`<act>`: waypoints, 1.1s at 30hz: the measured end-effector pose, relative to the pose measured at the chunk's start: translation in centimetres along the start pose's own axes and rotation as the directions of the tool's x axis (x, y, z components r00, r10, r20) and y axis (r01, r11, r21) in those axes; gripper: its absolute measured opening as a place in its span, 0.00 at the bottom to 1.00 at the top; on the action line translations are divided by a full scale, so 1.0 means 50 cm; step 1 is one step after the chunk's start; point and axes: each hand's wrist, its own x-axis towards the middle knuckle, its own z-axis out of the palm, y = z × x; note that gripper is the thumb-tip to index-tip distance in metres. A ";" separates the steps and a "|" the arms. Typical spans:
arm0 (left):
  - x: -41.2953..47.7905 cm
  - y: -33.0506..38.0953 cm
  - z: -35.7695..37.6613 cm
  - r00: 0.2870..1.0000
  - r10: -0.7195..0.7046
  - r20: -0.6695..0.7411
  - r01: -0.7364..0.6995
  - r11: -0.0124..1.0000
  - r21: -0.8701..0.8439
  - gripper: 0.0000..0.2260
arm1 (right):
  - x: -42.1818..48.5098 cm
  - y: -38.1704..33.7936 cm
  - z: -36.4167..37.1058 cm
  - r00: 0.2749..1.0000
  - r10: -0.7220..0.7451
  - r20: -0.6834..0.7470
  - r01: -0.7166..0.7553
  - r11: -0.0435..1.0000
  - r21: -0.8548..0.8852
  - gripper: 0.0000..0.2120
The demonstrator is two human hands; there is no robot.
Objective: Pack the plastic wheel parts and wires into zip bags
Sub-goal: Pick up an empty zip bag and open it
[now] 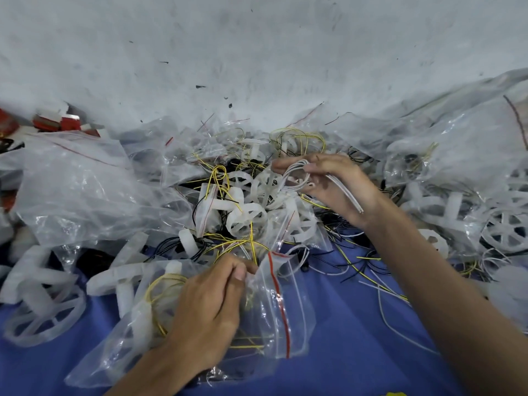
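- The left hand (211, 310) is near and a bit left. Its thumb and fingers pinch the far edge of one clear zip bag (274, 318).
- The zip bag lies on the blue bench (351, 347). Its red strip runs from far to near, and that end of the bag is on the right. The rest of the bag goes off to the near left, under the hand. Yellow wire shows through it.
- The right hand (340, 187) is farther away, right of the middle. Its fingers are curled round one bunch of white wires (297, 174).
- The bunch is looped at the far left, by the fingertips. Its straight ends point to the near right, across the palm.
- Between the two hands is a pile of white wheel parts (245, 217), too many to count. Loose yellow wires (217, 178) and black ones are tangled in it.
- Two big clear bags lie at the sides, one on the left (74, 184) and one on the right (457, 144).
- Some red and white things (57, 122) sit at the far left.
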 end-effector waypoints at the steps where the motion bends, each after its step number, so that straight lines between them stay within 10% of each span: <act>1: -0.001 -0.001 0.000 1.000 -0.016 -0.016 0.016 1.000 -0.026 0.11 | 0.000 0.000 -0.002 1.000 0.012 0.016 -0.013 0.999 0.038 0.06; 7: -0.001 -0.004 0.006 0.980 -0.177 -0.093 0.156 0.968 -0.197 0.13 | -0.003 -0.004 -0.010 0.989 0.077 0.127 -0.089 0.992 0.088 0.31; 11: 0.007 -0.005 -0.005 0.938 -0.331 -0.102 0.273 0.889 -0.368 0.13 | -0.010 -0.017 0.000 0.983 0.082 0.163 -0.097 0.991 0.087 0.15; 16: 0.024 -0.026 -0.011 0.760 -0.644 0.091 0.443 0.410 -0.798 0.14 | -0.030 -0.053 0.026 0.922 0.036 0.384 -0.118 0.974 0.192 0.16; 19: 0.052 -0.040 -0.026 0.718 -0.655 0.236 0.537 0.304 -0.787 0.18 | -0.039 -0.066 0.060 0.888 0.154 0.433 -0.063 0.974 -0.216 0.13; 23: 0.102 -0.036 -0.046 0.802 -0.518 0.297 0.558 0.472 -0.683 0.16 | -0.036 -0.050 0.079 0.878 0.373 0.300 -0.071 0.721 -0.689 0.08; 28: 0.162 -0.003 -0.074 0.857 -0.172 0.485 0.393 0.827 -0.401 0.12 | -0.040 -0.042 0.067 0.788 0.564 0.248 -0.196 0.610 -0.767 0.09; 33: 0.186 -0.005 -0.073 0.822 -0.132 0.554 0.315 0.916 -0.250 0.14 | -0.041 -0.036 0.047 0.759 0.612 0.224 -0.218 0.563 -0.798 0.09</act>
